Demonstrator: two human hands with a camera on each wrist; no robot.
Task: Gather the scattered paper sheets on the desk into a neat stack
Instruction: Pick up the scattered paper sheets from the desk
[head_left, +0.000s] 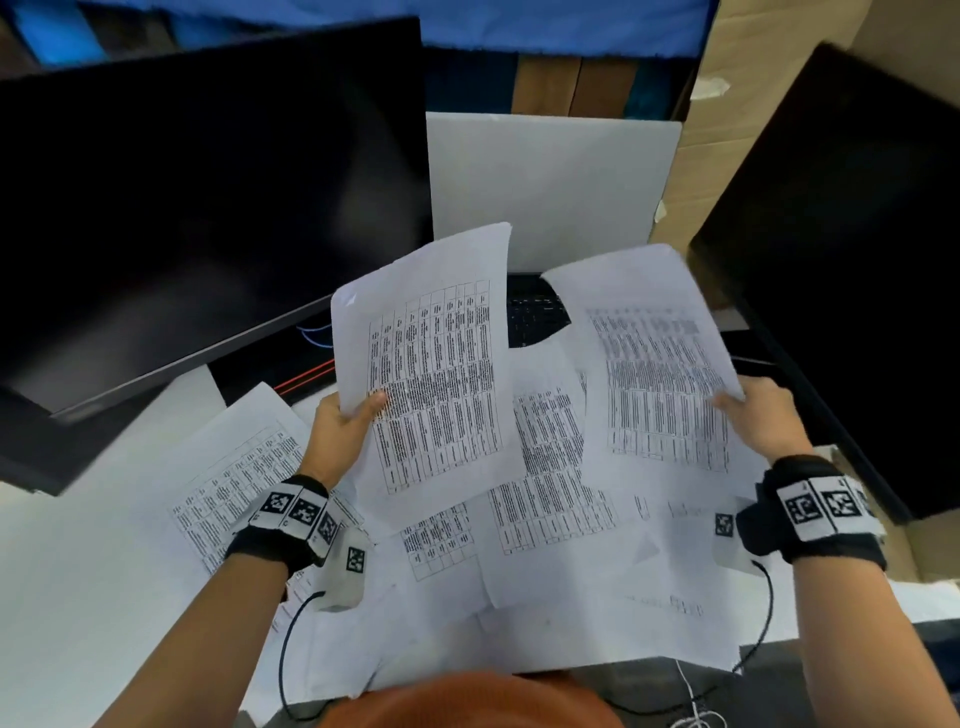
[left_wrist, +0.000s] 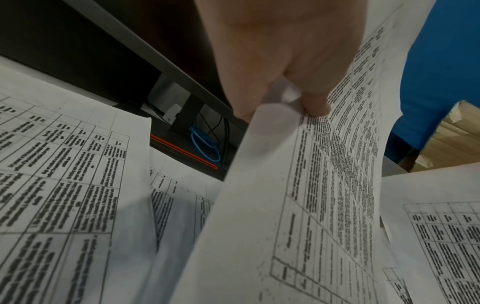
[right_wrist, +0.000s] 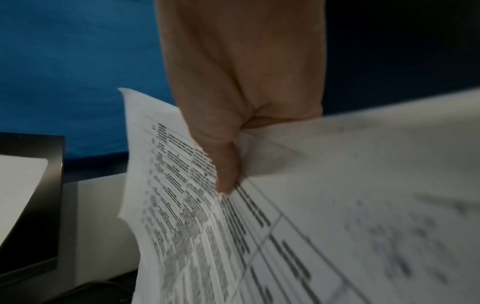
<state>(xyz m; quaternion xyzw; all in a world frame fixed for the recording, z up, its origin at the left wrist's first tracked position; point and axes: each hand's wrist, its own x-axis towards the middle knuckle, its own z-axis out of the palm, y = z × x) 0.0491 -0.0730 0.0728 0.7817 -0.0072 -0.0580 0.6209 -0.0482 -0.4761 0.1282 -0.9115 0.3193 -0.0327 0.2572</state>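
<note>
My left hand (head_left: 348, 421) pinches the left edge of a printed table sheet (head_left: 436, 374) and holds it lifted above the desk; in the left wrist view the left hand (left_wrist: 288, 96) has its thumb on top of that sheet (left_wrist: 298, 205). Over at the right, my right hand (head_left: 753, 410) grips the right edge of a second printed sheet (head_left: 654, 374), also raised; the right hand (right_wrist: 228, 164) pinches this sheet (right_wrist: 311, 226) in the right wrist view. Several more printed sheets (head_left: 545, 519) lie spread and overlapping on the white desk (head_left: 78, 597), one sheet (head_left: 239, 467) at the left.
A large dark monitor (head_left: 208, 208) stands at the back left and another dark screen (head_left: 857, 234) at the right. A grey laptop lid (head_left: 550, 182) stands behind the papers, its keyboard (head_left: 535, 312) partly covered. Cables (head_left: 311, 353) run under the left monitor. Cardboard (head_left: 753, 78) rises behind.
</note>
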